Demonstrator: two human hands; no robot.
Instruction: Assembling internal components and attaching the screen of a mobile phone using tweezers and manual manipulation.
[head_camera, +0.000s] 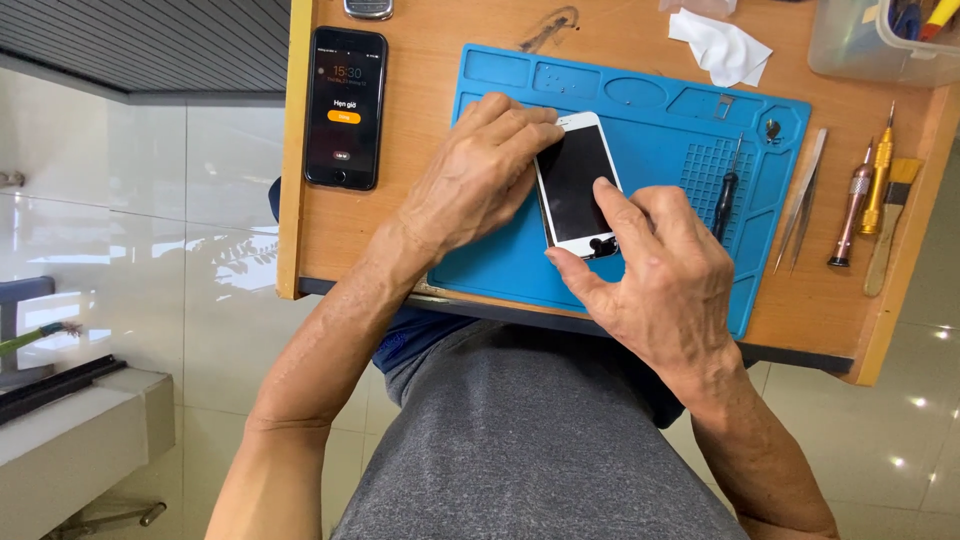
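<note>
Wooden desk (420, 60), glossy white floor tiles (180, 220), bright reflected light

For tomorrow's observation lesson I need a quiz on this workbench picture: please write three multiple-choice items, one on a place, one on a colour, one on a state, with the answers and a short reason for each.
1. Where does the white phone lie?
A. on the blue mat
B. on the bare wood of the desk
C. on the floor

2. What colour is the small screwdriver lying on the mat?
A. gold
B. black
C. red

3. What is the state of the black phone beside the mat?
A. screen lit
B. screen dark
C. face down

Answers:
1 A, the phone rests on the mat between the left hand and the right hand.
2 B, its handle is black; the gold tools lie off the mat.
3 A, its display glows with an orange button.
</note>
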